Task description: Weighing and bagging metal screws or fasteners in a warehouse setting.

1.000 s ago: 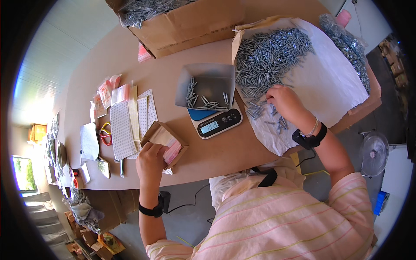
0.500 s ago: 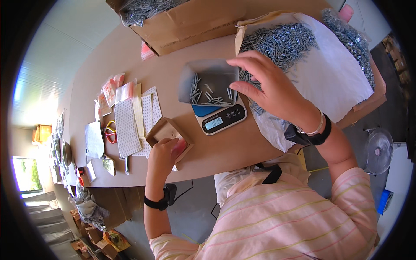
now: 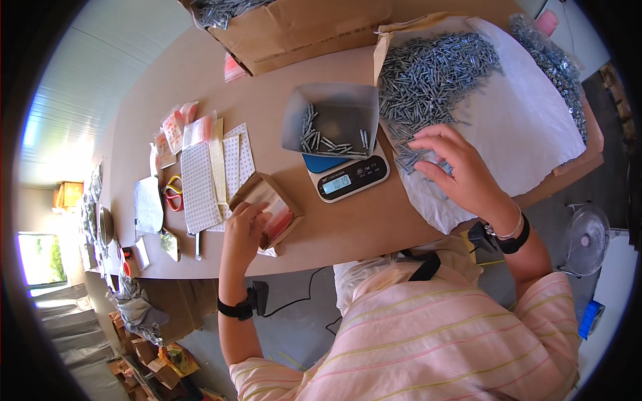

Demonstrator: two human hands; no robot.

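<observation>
My left hand (image 3: 246, 226) is at a small cardboard box (image 3: 286, 232), its fingers slightly apart over red-and-white plastic bags (image 3: 281, 217) inside. Whether a fingertip touches a bag is hard to make out. My right hand (image 3: 461, 170), thumb and fingers spread, hovers at the near edge of a heap of slim grey metal fasteners (image 3: 435, 80) and holds nothing visible. Between my hands, a grey plastic tray (image 3: 334, 100) with several fasteners rests on a digital scale (image 3: 354, 179) with a lit display.
White perforated sheets (image 3: 198, 190), scissors (image 3: 174, 194) and small plastic bags (image 3: 175, 127) lie at the left. Behind the scale stands a large cardboard box (image 3: 307, 37) of metal parts. White lining (image 3: 521, 120) spreads under the heap; a bulging clear bag (image 3: 552, 67) is farther right.
My right hand has gone from the tray's rim down and right to the heap's near edge. My left hand's fingers have loosened, and more of the bags shows in the small box.
</observation>
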